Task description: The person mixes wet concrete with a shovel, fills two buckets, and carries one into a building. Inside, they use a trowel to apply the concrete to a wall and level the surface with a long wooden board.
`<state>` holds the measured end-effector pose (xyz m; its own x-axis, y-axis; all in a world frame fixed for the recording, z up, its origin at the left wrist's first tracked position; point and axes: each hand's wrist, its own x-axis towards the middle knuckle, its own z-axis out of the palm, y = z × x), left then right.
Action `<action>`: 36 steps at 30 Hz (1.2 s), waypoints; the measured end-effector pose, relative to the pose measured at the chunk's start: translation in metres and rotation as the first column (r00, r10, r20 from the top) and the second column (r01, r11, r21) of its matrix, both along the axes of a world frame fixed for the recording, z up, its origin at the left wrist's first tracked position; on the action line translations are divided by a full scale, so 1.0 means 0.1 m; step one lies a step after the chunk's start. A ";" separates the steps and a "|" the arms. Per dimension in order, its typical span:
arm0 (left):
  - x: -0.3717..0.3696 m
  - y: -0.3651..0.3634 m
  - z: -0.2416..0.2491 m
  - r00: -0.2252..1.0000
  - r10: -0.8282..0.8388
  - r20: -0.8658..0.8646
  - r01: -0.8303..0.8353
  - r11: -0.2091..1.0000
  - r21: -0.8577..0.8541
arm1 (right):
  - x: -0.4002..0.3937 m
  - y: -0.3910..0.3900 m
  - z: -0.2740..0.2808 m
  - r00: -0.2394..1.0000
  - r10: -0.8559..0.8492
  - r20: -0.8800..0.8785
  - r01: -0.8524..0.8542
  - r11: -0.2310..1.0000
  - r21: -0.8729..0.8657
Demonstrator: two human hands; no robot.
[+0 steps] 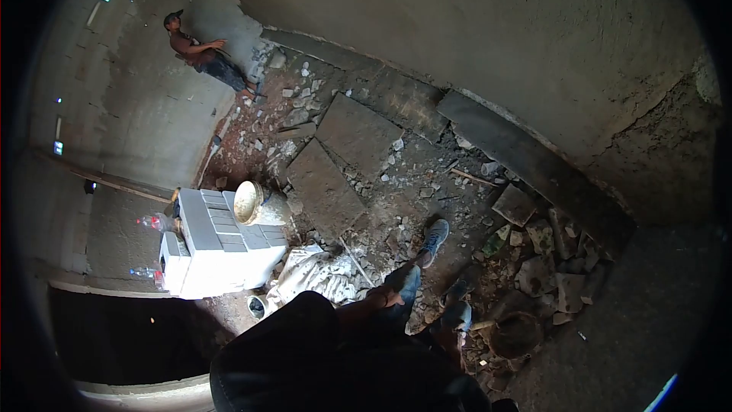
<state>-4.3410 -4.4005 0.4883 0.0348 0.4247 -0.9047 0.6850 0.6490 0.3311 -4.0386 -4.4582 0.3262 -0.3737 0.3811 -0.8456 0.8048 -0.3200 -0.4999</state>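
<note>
Rubble-strewn floor (427,183) of an unfinished room, bare plastered walls all round, dim light.

Landmark: block stack (217,248), pale, lying left of centre.
- Bucket (255,202): tipped on its side, resting against the stack's upper right corner.
- Bottles (152,223): lying just left of the stack.
- Sack (316,275): crumpled, touching the stack's right end.
- Slabs (343,156): two flat pieces lying above and right of the stack, broken chips scattered around them.
- Beam (526,156): long, dark, lying along the wall foot, far right of the stack.
- Basin (517,333): dark, round, sitting well right of the stack, among shards.
- Shoes (427,259): the wearer's feet are standing on loose debris between sack and basin.
- Second person (202,49): leaning by the far wall, well above the stack.

Hands: neither is showing; whether open or holding anything cannot be told.

Risk, judged: footing is looking poor. Loose chips could be rolling underfoot, causing a slip or twisted ankle; slab edges and the thin stick near the sack could be catching a toe. Dim light is making such edges harder to see.
</note>
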 end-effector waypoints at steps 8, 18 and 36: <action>-0.31 0.09 0.17 0.987 0.083 0.136 -0.067 0.991 -0.120 | -0.12 -0.14 -0.01 0.996 -0.005 -0.088 0.007 1.000 0.022; -1.24 -0.27 -0.13 0.877 0.479 -0.014 -0.478 0.873 -0.094 | 0.54 0.12 0.64 0.842 -0.403 -0.360 0.443 0.896 0.035; -3.66 -0.12 0.36 0.629 0.539 0.560 -0.776 0.393 0.493 | 0.36 1.04 1.34 0.974 -0.046 0.221 0.004 0.982 0.188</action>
<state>-4.7075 -4.4126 0.5244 -0.3488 0.8595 -0.3737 -0.0578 0.3782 0.9239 -4.0026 -4.3544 0.4604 -0.1716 0.5455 -0.8204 0.8958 -0.2601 -0.3604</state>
